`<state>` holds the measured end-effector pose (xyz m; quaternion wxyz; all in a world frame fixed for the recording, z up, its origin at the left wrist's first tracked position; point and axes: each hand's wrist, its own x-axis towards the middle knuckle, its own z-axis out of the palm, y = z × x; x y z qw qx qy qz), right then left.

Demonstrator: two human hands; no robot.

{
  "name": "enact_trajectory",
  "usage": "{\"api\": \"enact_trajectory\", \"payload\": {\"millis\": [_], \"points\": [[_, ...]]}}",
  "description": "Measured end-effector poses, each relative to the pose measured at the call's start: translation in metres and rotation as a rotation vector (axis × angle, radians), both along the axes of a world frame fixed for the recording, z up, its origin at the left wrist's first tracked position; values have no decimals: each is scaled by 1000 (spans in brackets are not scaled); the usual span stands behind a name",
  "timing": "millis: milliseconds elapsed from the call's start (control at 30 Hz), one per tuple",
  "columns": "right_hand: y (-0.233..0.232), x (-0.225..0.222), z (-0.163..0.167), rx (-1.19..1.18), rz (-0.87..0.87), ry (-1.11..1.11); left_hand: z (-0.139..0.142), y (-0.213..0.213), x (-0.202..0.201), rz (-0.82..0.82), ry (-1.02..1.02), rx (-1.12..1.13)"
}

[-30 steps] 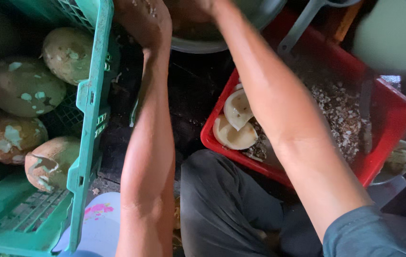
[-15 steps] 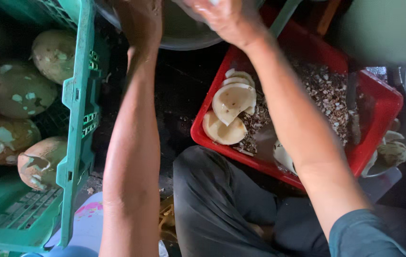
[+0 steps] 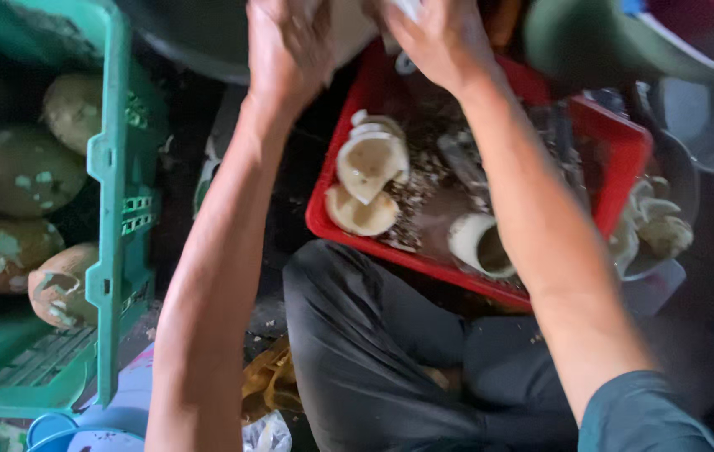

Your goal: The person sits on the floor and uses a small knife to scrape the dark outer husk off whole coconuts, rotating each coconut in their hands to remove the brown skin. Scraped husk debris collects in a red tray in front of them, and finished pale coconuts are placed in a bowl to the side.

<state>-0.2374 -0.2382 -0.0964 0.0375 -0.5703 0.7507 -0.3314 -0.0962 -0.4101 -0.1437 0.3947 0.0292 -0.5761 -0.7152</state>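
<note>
A crate of whole coconuts stands at the left; a tray holding coconut pieces and shavings lies to the right, beyond the person's knee. Both hands meet on a pale piece above the tray's far edge; a bowl of pieces sits right of the tray.

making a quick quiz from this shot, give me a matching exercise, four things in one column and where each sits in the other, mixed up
Things:
1. husked coconuts
2. white coconut pieces
3. pale coconut piece
4. dark trouser leg

Places:
A. between the left hand and right hand
B. just below the red tray's near rim
C. in the green crate
D. in the red tray

Pairs: 1-C, 2-D, 3-A, 4-B
</note>
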Motion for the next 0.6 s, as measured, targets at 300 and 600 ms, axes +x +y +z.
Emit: {"api": "enact_trajectory", "payload": {"millis": [300, 600], "points": [[249, 90, 84, 8, -170, -522, 80, 203, 55, -298, -279, -638], [374, 100, -6, -688, -658, -1005, 55, 319, 55, -187, -467, 486]]}}
